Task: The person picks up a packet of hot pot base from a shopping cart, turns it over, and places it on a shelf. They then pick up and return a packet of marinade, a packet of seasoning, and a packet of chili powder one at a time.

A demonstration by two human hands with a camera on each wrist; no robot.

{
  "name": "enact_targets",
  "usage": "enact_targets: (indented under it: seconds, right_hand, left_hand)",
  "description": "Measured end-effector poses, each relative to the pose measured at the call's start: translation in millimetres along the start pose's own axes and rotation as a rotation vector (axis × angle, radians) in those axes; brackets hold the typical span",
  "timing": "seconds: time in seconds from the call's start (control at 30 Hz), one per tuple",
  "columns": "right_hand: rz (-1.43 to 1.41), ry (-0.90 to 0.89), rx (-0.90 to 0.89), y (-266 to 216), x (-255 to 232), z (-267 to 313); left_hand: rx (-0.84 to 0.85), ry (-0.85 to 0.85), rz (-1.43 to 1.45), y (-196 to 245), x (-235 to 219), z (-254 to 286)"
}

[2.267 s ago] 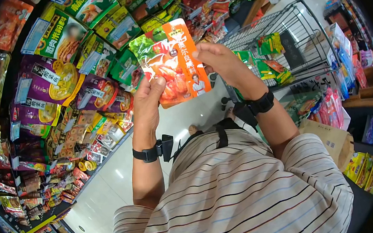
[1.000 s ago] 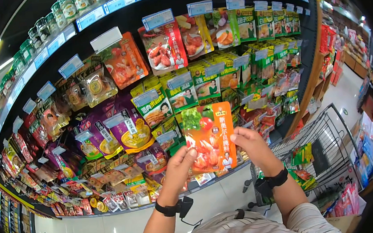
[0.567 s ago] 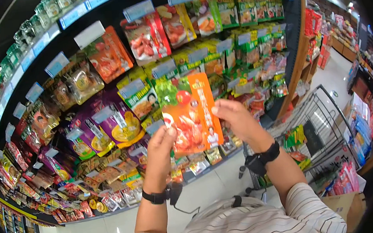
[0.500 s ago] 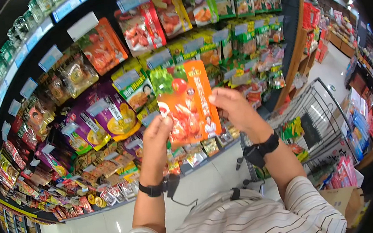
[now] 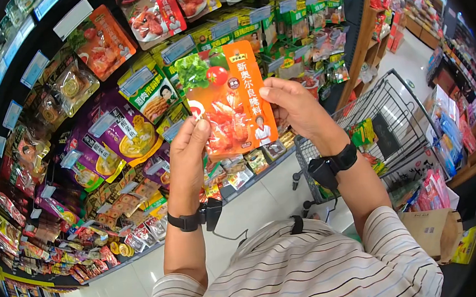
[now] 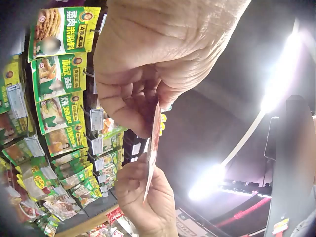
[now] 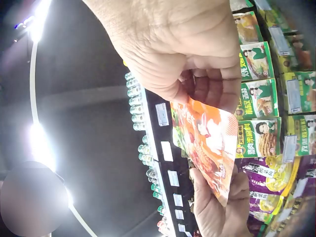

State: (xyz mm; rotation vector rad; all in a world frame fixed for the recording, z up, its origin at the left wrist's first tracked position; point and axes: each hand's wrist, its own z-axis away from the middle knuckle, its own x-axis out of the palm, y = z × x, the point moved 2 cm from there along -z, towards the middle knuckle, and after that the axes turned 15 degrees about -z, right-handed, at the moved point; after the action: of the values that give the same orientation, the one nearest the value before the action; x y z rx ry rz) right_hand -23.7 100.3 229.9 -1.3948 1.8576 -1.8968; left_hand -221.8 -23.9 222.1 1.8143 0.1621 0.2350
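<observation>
An orange seasoning packet point(image 5: 227, 101), printed with lettuce, tomato and chicken wings, is held upright between both hands in the head view. My left hand point(image 5: 186, 150) pinches its lower left edge, thumb on the front. On the opposite side my right hand point(image 5: 297, 108) grips the right edge between thumb and curled fingers. The left wrist view catches the packet point(image 6: 153, 148) almost edge-on, running from the left hand point(image 6: 163, 49) to the right hand point(image 6: 148, 200). Its printed front point(image 7: 205, 140) shows at a slant in the right wrist view.
Shelves of hanging packets stand ahead, with purple pouches point(image 5: 136, 135) and green-yellow packets point(image 5: 149, 94). To the right is a wire shopping cart point(image 5: 379, 129) holding green packets point(image 5: 362, 132). A brown paper bag point(image 5: 435, 232) lies at lower right, beside pink packages point(image 5: 428, 190).
The head view tilted up to the shelves and is now tilting down again. Both hands keep hold of the seasoning packet throughout.
</observation>
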Motion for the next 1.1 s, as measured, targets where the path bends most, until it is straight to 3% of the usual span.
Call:
enact_targets:
  seconds: [0.4,0.5,0.53,0.7,0.87,0.93,1.1]
  right_hand:
    - [-0.132,0.015,-0.006,11.6,32.9,-3.3]
    - [-0.126,-0.003,0.008,16.3,39.7,-6.8]
    - [-0.122,-0.010,0.008,18.3,42.7,-8.2]
    - [-0.070,-0.048,0.019,28.5,54.2,-19.8]
    - [-0.295,-0.094,0.086,37.2,71.5,-29.4]
    - [-0.265,-0.111,0.066,40.4,72.2,-36.8]
    - [-0.031,-0.093,-0.004,35.6,80.4,-48.4]
  left_hand:
    - [-0.078,-0.069,0.005,12.7,-23.3,7.0]
    - [-0.071,0.038,0.060,20.9,-20.0,13.7]
    - [-0.048,-0.028,0.031,11.7,-34.7,13.7]
    - [-0.052,0.002,0.020,15.9,-50.7,19.7]
    - [-0.071,-0.021,0.168,24.2,-57.1,24.6]
    - [-0.055,-0.014,0.205,26.7,-60.3,23.5]
    - [-0.003,0.063,-0.052,26.1,-77.2,15.7]
